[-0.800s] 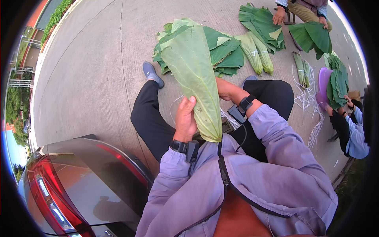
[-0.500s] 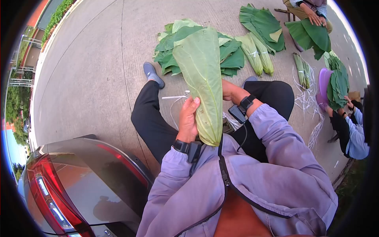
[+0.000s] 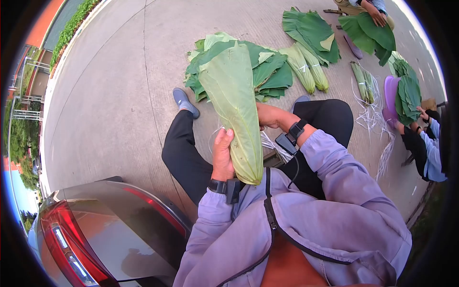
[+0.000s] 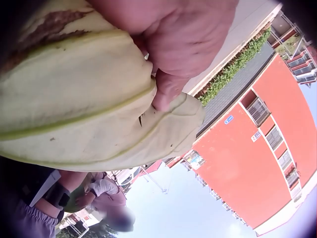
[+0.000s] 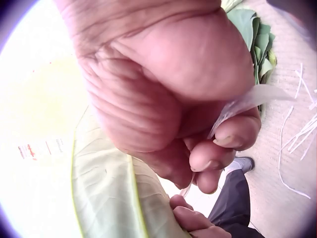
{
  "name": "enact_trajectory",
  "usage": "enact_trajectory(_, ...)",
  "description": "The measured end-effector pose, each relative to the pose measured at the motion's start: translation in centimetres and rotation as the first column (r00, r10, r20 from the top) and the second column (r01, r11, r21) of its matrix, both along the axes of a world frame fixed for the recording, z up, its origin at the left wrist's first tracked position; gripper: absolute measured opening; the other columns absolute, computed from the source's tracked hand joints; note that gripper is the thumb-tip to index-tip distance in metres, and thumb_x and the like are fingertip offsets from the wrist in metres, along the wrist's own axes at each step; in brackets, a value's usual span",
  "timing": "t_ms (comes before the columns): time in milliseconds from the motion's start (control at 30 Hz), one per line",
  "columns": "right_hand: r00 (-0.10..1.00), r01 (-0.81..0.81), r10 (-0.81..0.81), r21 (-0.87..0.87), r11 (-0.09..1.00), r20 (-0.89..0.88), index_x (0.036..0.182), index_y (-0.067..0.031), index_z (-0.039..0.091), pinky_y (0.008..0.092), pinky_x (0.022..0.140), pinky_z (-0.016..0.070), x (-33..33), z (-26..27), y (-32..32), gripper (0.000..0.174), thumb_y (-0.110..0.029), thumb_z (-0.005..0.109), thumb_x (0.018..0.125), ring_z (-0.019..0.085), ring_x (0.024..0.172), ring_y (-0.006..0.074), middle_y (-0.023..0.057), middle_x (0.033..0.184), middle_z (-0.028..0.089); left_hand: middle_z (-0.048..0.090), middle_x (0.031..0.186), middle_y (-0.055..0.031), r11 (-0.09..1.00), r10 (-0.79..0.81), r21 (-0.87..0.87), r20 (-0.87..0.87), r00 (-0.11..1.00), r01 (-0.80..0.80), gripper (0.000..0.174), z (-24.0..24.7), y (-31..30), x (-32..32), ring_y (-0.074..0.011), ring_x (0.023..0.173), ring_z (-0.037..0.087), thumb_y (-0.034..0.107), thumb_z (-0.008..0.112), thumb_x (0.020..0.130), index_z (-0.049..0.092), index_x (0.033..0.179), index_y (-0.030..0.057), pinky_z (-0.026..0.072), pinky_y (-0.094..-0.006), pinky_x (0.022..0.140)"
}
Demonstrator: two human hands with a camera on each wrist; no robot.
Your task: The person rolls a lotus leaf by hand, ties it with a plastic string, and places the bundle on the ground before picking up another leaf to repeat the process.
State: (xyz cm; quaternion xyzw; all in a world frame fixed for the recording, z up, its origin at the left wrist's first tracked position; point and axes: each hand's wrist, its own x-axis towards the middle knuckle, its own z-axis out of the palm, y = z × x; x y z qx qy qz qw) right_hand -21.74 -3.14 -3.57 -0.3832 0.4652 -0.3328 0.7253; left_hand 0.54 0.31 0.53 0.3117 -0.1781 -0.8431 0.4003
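A folded lotus-leaf bundle (image 3: 234, 105) is standing out in front of the seated person, its broad end pointing far and its narrow end lying close to the jacket (image 3: 334, 215). The left hand (image 3: 223, 155) is gripping its left side, with the thumb pressing on the leaf. The right hand (image 3: 268, 116) is working at its right side, its curled fingers pinching a translucent strip (image 5: 247, 101).

The folding is looking finished, judging by the long, closed cone. No band is showing round this bundle, whereas two tied bundles (image 3: 314, 67) on the far right are wearing white bands, so the tying is seemingly left. A pile of unbundled leaves (image 3: 275, 79) is lying beyond.

Bare concrete (image 3: 105, 95) is giving the left side wide room, though the car (image 3: 119, 225) is bounding it near left. On the right, the knee (image 3: 337, 115) is narrowing the space, and loose white strips (image 3: 277, 143) are lying between the legs. The jacket is leaving little room at the narrow end.
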Motion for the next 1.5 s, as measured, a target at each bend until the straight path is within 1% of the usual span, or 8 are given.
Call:
enact_trajectory(300,0.965,-0.146,0.127,-0.065,0.987,-0.230,0.099,-0.0014,0.073,0.0277,0.052,0.0436,-1.9,2.0,0.8,0.012,-0.008,0.066,0.091,0.056,0.059,0.0072,0.0045,0.080,0.069,0.072,0.122,-0.0103,0.957,0.214,-0.268,0.376,0.902,-0.115,0.036,-0.9,-2.1,2.1,-0.0175,0.105,0.070,0.011,0.068,0.104,0.059,0.135,-0.0046,0.0572,-0.0331,0.095)
enact_trajectory(433,0.975,-0.051,-0.037,-0.378,0.925,-0.221,0.098,0.0003,0.070,0.0293,0.062,0.0481,-1.1,1.7,1.6,0.011,-0.008,0.065,0.092,0.059,0.069,0.0098,0.0025,0.078,0.066,0.070,0.125,-0.0096,0.938,0.248,-0.339,0.511,0.823,-0.072,0.046,-1.5,-2.0,1.5,-0.0140,0.107,0.067,0.010,0.068,0.104,0.055,0.143,-0.0090,0.0534,-0.0296,0.097)
enact_trajectory(633,0.917,-0.026,-0.189,-0.526,0.850,-0.351,0.098,0.0014,0.068,0.0293,0.067,0.0478,-0.3,3.5,3.0,0.011,-0.009,0.064,0.095,0.057,0.073,0.0091,0.0008,0.079,0.063,0.064,0.136,-0.0174,0.922,0.260,-0.388,0.621,0.739,0.002,0.057,-2.3,-2.2,-0.1,-0.0153,0.117,0.062,0.012,0.068,0.103,0.048,0.149,-0.0151,0.0509,-0.0301,0.099)
enact_trajectory(733,0.967,0.015,-0.123,-0.435,0.900,-0.221,0.099,0.0011,0.069,0.0292,0.069,0.0475,0.2,3.9,3.3,0.012,-0.009,0.064,0.095,0.056,0.074,0.0088,0.0004,0.081,0.063,0.067,0.130,-0.0189,0.919,0.226,-0.384,0.695,0.683,0.087,0.053,-2.0,-1.8,-0.5,-0.0200,0.113,0.065,0.014,0.070,0.102,0.055,0.146,-0.0114,0.0517,-0.0343,0.095)
enact_trajectory(833,0.975,-0.005,-0.087,-0.409,0.912,-0.206,0.108,0.0000,0.070,0.0287,0.070,0.0474,0.8,3.7,2.8,0.016,-0.009,0.064,0.097,0.057,0.075,0.0085,-0.0004,0.081,0.062,0.067,0.120,-0.0214,0.764,0.411,-0.583,0.770,0.488,0.277,0.051,-3.6,-2.0,-1.0,-0.0286,0.108,0.067,0.015,0.072,0.100,0.059,0.143,-0.0084,0.0514,-0.0397,0.094)
enact_trajectory(867,0.978,0.011,-0.091,-0.388,0.921,-0.188,0.112,-0.0005,0.069,0.0285,0.070,0.0475,0.8,3.7,2.9,0.018,-0.010,0.064,0.098,0.057,0.075,0.0085,-0.0007,0.081,0.062,0.066,0.114,-0.0246,0.736,0.431,-0.599,0.774,0.464,0.315,0.054,-4.1,-1.7,-1.2,-0.0378,0.107,0.065,0.015,0.073,0.098,0.058,0.144,-0.0076,0.0505,-0.0436,0.095)
enact_trajectory(1133,0.996,0.033,-0.060,-0.352,0.935,-0.067,0.128,-0.0033,0.068,0.0270,0.073,0.0479,1.2,4.3,3.0,0.029,-0.012,0.065,0.100,0.059,0.076,0.0081,-0.0019,0.081,0.062,0.066,0.118,-0.0204,0.554,0.565,-0.652,0.751,0.342,0.518,0.053,-3.3,-0.3,-3.0,-0.0349,0.111,0.065,0.006,0.071,0.097,0.057,0.148,-0.0013,0.0521,-0.0399,0.096)
enact_trajectory(1500,0.986,0.140,-0.158,-0.258,0.956,-0.052,0.100,-0.0024,0.070,0.0250,0.066,0.0478,2.2,2.6,2.0,0.009,-0.011,0.071,0.099,0.060,0.072,0.0069,-0.0014,0.079,0.065,0.065,0.123,-0.0202,0.509,0.604,-0.650,0.737,0.304,0.565,0.047,-2.7,0.2,-4.0,-0.0412,0.116,0.062,0.001,0.071,0.090,0.063,0.136,-0.0001,0.0515,-0.0463,0.098)
